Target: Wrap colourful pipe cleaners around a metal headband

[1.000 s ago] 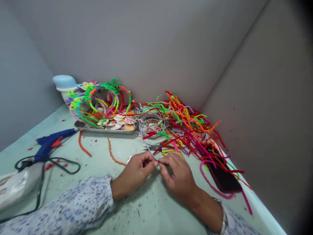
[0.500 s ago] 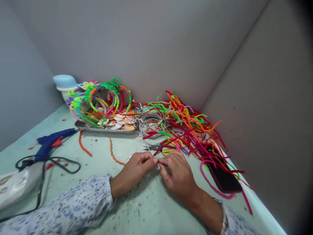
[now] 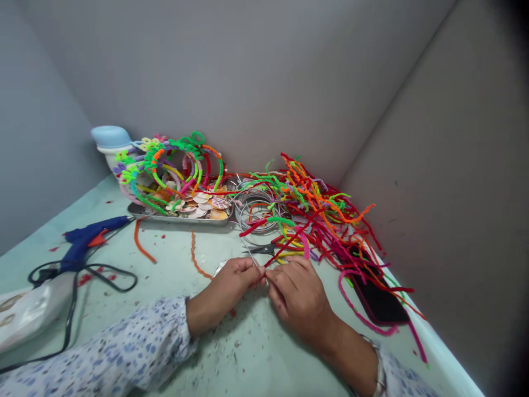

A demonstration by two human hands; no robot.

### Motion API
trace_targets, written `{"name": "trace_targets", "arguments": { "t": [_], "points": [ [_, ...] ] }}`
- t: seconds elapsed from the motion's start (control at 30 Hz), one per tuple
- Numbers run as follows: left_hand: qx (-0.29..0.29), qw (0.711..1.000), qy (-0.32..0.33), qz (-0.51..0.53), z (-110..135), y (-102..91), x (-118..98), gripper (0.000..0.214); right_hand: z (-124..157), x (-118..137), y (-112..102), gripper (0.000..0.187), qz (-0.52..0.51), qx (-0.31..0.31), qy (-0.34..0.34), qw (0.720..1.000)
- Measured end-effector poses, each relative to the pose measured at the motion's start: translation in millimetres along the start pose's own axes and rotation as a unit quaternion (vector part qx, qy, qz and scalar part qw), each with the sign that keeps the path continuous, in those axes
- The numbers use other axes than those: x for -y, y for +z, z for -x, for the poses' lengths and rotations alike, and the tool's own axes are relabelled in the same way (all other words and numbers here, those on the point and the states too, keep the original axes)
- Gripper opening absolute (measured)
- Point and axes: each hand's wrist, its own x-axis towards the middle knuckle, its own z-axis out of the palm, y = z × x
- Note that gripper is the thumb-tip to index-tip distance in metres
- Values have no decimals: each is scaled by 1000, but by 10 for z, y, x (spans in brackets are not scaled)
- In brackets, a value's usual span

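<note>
My left hand (image 3: pixel 236 284) is closed, its thumb and forefinger pinching a thin silver wire (image 3: pixel 250 253) that runs up toward a loose wire coil (image 3: pixel 253 208). Against its fingertips, my right hand (image 3: pixel 298 295) is closed on a red pipe cleaner (image 3: pixel 294 241), whose long end sticks up to the right over the pile. The exact spot where wire and pipe cleaner meet is mostly covered by the fingers. Just beyond the hands lie black-bladed scissors (image 3: pixel 261 250). An orange pipe cleaner (image 3: pixel 194 256) curves on the table beside my left hand.
A heap of colourful pipe cleaners (image 3: pixel 318 193) spreads at the right, partly over a phone (image 3: pixel 382 300). Pipe-cleaner-wrapped hoops (image 3: pixel 182 149) stand on a metal tray (image 3: pixel 185 221) of shells. At left are a blue glue gun (image 3: pixel 80 242), its cord, a plastic bag (image 3: pixel 33 311) and a blue-capped bottle (image 3: pixel 111 138).
The red pipe cleaner's free end now rises in a longer line to the upper right. My fingertips have shifted slightly, staying together. The orange pipe cleaner has slid a little right.
</note>
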Motion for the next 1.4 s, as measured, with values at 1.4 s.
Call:
{"name": "trace_targets", "arguments": {
  "t": [1.4],
  "points": [
    [-36, 997, -17, -64, -120, -12, 283, 22, 3, 46, 76, 15, 57, 18, -9, 998]
  ]
}}
